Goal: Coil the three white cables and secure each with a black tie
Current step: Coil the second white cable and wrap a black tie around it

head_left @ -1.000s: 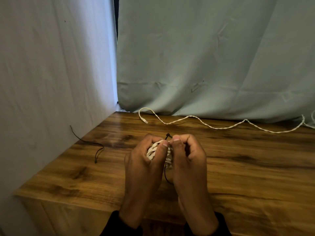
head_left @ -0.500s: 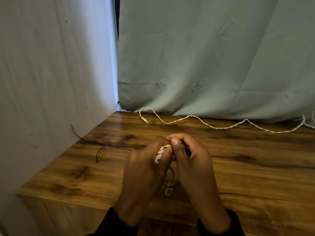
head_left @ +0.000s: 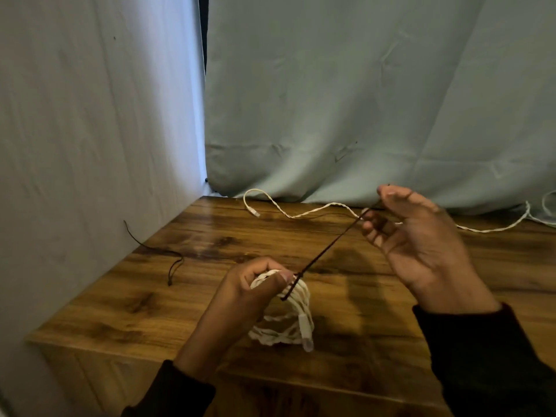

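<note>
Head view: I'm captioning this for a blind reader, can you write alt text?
A left hand holds a coiled white cable above a wooden table while the right hand pulls a black tie taut from it. An uncoiled white cable and another black tie lie behind.

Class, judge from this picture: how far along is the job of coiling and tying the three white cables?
Done: one cable is coiled; the left hand grips that coiled cable. In hand: the right hand pulls a black tie taut from the coil, so it is being cinched. Left: the loose cable along the table's back edge, with a spare tie at left. No third cable shows.
</note>
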